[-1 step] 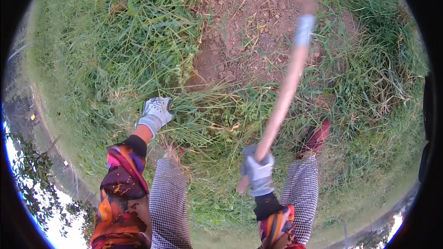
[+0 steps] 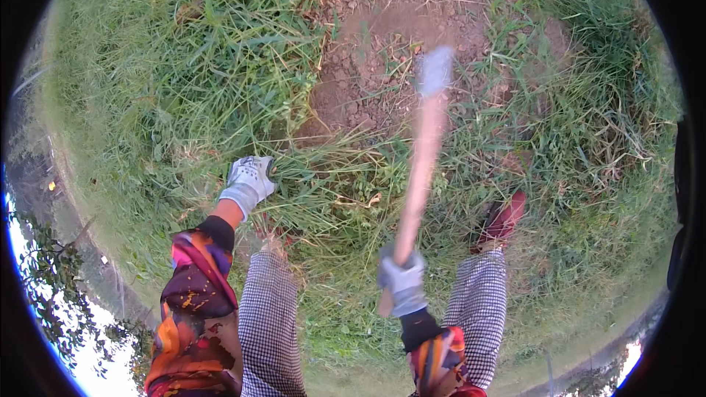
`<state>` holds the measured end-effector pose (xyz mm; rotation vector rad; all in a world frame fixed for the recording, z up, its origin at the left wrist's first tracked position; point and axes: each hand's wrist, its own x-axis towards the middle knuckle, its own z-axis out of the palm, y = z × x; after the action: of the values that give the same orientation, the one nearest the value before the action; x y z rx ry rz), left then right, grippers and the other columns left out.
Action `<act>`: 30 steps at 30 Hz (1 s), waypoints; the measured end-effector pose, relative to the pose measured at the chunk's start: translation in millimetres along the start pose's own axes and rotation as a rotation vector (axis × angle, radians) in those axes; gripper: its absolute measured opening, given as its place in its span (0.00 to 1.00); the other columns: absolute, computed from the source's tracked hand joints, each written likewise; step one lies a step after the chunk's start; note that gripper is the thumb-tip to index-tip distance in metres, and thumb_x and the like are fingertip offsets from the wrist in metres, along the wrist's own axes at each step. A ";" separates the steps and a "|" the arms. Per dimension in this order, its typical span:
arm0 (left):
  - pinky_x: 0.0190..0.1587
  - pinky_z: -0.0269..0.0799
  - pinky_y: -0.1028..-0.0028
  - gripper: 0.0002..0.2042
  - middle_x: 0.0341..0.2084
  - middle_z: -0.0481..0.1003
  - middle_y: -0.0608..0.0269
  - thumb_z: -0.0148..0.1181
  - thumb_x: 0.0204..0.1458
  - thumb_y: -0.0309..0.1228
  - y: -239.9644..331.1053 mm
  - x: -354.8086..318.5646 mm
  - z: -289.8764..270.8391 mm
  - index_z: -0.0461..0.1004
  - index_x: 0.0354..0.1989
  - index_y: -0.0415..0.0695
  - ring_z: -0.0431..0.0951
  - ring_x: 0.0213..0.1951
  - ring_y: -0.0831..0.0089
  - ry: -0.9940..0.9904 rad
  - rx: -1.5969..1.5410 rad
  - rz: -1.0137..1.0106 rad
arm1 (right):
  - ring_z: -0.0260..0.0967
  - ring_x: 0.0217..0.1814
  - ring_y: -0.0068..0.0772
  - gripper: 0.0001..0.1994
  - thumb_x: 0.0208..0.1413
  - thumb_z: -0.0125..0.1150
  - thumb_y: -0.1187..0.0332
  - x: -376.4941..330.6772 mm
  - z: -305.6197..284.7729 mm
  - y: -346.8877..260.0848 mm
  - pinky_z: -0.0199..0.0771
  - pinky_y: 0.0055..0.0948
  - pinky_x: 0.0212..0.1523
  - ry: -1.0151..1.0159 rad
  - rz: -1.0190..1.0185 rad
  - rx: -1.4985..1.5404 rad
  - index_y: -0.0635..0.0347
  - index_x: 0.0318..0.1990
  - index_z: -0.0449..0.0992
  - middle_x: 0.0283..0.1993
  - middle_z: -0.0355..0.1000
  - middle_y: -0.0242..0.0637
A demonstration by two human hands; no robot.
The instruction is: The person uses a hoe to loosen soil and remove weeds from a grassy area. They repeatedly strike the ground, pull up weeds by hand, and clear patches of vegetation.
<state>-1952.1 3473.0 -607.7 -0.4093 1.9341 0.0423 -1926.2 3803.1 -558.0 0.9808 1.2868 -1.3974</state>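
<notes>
My left hand, in a pale grey glove, is closed around a tuft of long grass and holds it down near the edge of a bare soil patch. My right hand, gloved the same, grips the lower end of a long wooden tool handle. The handle rises away from me over the grass. Its grey metal head is blurred above the soil patch. My sleeves are orange, pink and black.
Thick green grass surrounds the brown crumbly soil. My legs in checked trousers stand at the bottom, with a red shoe on the right. A paved strip and trees lie at the lower left rim.
The tool's handle has swung to the left, and its head now sits lower and nearer the middle of the soil patch. My left hand has stayed on the grass.
</notes>
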 end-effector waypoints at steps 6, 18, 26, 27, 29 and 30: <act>0.44 0.68 0.66 0.18 0.35 0.74 0.56 0.59 0.35 0.40 13.0 -10.5 24.4 0.72 0.37 0.49 0.74 0.40 0.60 0.056 -0.073 0.059 | 0.59 0.11 0.21 0.07 0.46 0.58 0.73 -51.4 -10.4 22.7 0.60 0.21 0.11 -0.027 0.185 -0.138 0.62 0.32 0.67 0.15 0.63 0.29; 0.46 0.68 0.68 0.27 0.37 0.74 0.54 0.61 0.34 0.43 2.9 -4.3 16.2 0.70 0.46 0.46 0.73 0.41 0.60 0.056 -0.117 -0.050 | 0.63 0.21 0.16 0.10 0.41 0.61 0.73 -6.5 -15.9 65.7 0.62 0.21 0.19 0.122 -0.019 -0.187 0.58 0.33 0.68 0.20 0.65 0.29; 0.46 0.66 0.65 0.28 0.46 0.68 0.56 0.60 0.36 0.42 -3.5 -38.4 20.6 0.66 0.48 0.45 0.71 0.44 0.59 0.045 -0.046 0.032 | 0.60 0.13 0.21 0.09 0.43 0.58 0.75 -86.5 -43.8 23.2 0.60 0.21 0.12 0.118 0.148 -0.148 0.59 0.34 0.68 0.16 0.63 0.29; 0.46 0.66 0.65 0.29 0.49 0.67 0.57 0.60 0.38 0.42 2.9 -41.2 20.1 0.64 0.52 0.47 0.70 0.46 0.60 0.040 -0.048 0.021 | 0.61 0.13 0.22 0.09 0.43 0.58 0.75 -85.7 -52.2 16.5 0.60 0.21 0.12 0.093 0.140 -0.096 0.61 0.34 0.68 0.16 0.63 0.29; 0.40 0.69 0.65 0.28 0.45 0.68 0.53 0.58 0.38 0.37 22.0 -50.0 10.6 0.62 0.52 0.45 0.73 0.41 0.58 0.063 0.050 0.070 | 0.61 0.13 0.22 0.09 0.44 0.57 0.75 -80.3 -47.3 -6.2 0.61 0.22 0.12 0.024 0.122 0.239 0.65 0.35 0.68 0.15 0.62 0.31; 0.34 0.70 0.67 0.27 0.38 0.68 0.52 0.55 0.38 0.33 27.2 -56.1 12.2 0.62 0.52 0.43 0.75 0.34 0.61 0.120 0.134 0.202 | 0.59 0.12 0.23 0.08 0.46 0.56 0.75 -71.0 -49.6 -17.8 0.61 0.22 0.11 -0.055 0.164 0.400 0.66 0.34 0.68 0.15 0.63 0.31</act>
<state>-1930.6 3515.9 -566.1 -0.1288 2.0770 0.0195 -1930.7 3860.9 -491.3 1.2738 0.8793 -1.5719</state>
